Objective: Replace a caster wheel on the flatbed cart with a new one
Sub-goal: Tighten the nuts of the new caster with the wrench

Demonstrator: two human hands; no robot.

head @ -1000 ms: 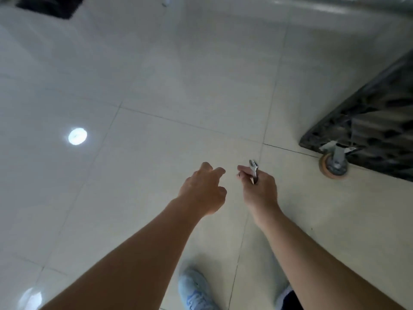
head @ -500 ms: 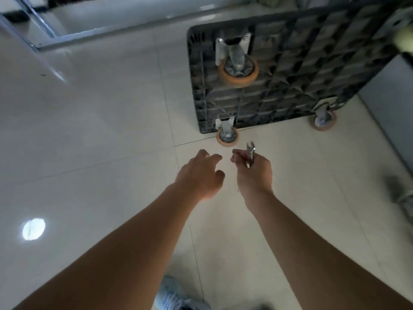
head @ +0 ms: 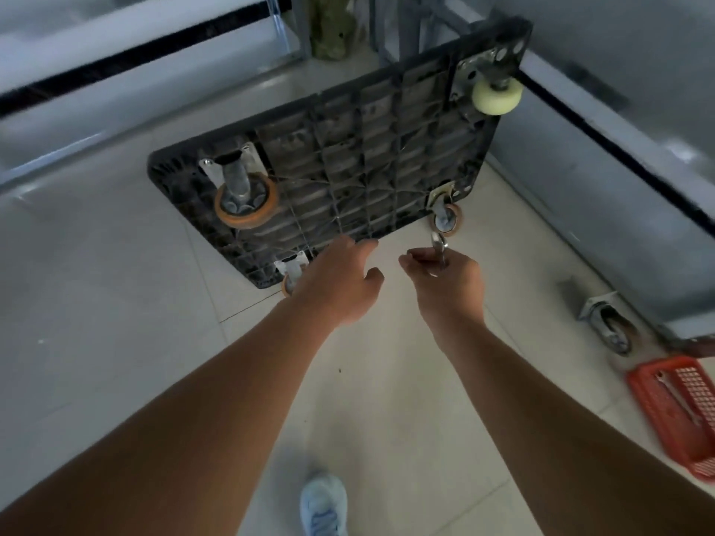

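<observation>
We grip the wrench (head: 439, 251) in our right hand (head: 449, 282), ready for bolts; left hand (head: 340, 282) loosely spread, empty, reaching the propped cart (head: 348, 168) at 12 o'clock.

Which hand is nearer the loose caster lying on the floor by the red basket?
Right. The right hand, gripping a wrench, is the closer one to the loose caster, which lies off to its right. The left hand is farther away, over the cart's near edge.
</observation>
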